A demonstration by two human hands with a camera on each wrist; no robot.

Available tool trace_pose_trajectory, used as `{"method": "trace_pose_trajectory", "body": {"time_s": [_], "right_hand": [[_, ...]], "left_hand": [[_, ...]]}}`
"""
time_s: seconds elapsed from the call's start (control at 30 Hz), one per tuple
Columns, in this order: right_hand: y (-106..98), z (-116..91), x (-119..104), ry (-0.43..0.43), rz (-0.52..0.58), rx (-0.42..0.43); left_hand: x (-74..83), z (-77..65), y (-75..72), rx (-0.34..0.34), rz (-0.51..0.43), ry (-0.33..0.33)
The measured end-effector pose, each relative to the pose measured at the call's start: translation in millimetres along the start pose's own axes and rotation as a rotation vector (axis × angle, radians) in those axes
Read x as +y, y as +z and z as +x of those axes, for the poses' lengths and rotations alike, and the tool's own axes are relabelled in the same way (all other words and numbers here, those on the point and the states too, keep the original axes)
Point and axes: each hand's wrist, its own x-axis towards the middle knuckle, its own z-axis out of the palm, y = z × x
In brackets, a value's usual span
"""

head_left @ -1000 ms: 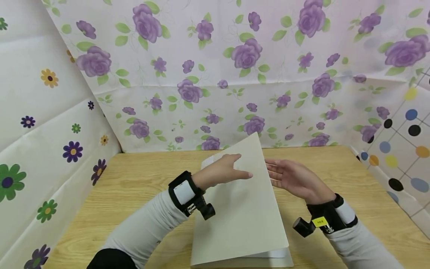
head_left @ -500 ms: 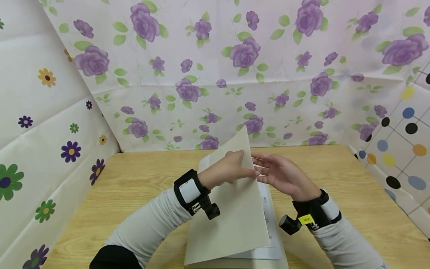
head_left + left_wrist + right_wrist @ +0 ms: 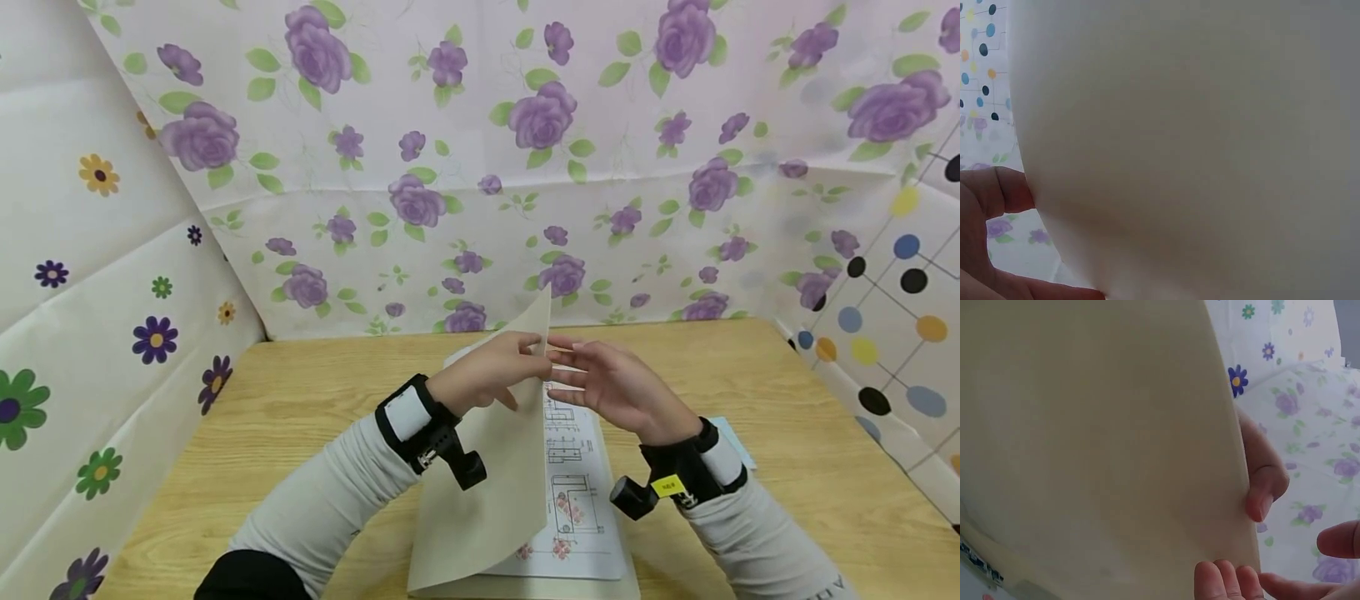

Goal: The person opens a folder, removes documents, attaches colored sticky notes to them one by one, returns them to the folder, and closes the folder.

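From the head, your left hand pinches the standing cover at 3 o'clock; its long axis runs 6-to-12 on the tabletop. Your right hand, fingers spread, has that edge at 10 o'clock and the printed sheet at 7. Left wrist: the cover's edge curves along 9 o'clock. Right wrist: a fingertip wraps the edge around 4 o'clock.

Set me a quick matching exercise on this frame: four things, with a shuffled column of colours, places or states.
1. Folder cover
2. Printed sheet
3. Pale blue item
4. Rear backdrop

A. Patterned with purple roses
B. Partly hidden behind the right wrist strap
C. Raised, its edge held by the left hand
D. Lying flat, bearing line drawings

Pairs: 1-C, 2-D, 3-B, 4-A
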Motion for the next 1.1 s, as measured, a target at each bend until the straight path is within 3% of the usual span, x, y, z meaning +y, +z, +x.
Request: {"method": "trace_pose_trajectory", "body": {"time_s": [0.1,0.17,0.3,0.4,0.5,0.6,0.7,0.93,1.1], "right_hand": [[1.0,2.2,1.8,-0.005,-0.095,0.034],[0.1,4.3,5.1,-0.008,-0.232,0.067],[-8.4,10.8,21.8,-0.047,-0.710,0.101],[-15.9,12.9,39.1,-0.057,-1.035,0.062],[-19.0,12.3,54.5,0.013,-1.210,0.016],[-19.3,11.5,68.8,0.106,-1.325,0.000],[-20.0,11.3,82.3,0.150,-1.371,-0.014],[-23.5,9.0,104.1,0.142,-1.410,-0.080],[-20.1,6.9,108.5,0.182,-1.393,-0.076]], "left_hand": [[-0.1,-2.0,-2.6,0.012,-0.020,-0.002],[0.0,-3.7,-4.4,0.025,-0.020,0.002],[-0.2,-8.7,-7.9,0.050,-0.029,0.015],[0.0,-12.9,-10.4,0.062,-0.048,0.018],[1.1,-16.1,-12.6,0.073,-0.058,0.019],[2.0,-19.0,-14.3,0.076,-0.074,0.024],[1.5,-21.8,-17.3,0.080,-0.083,0.027],[-0.1,-29.4,-28.1,0.074,-0.154,0.030],[-4.4,-37.1,-41.2,0.055,-0.185,0.055]]}}
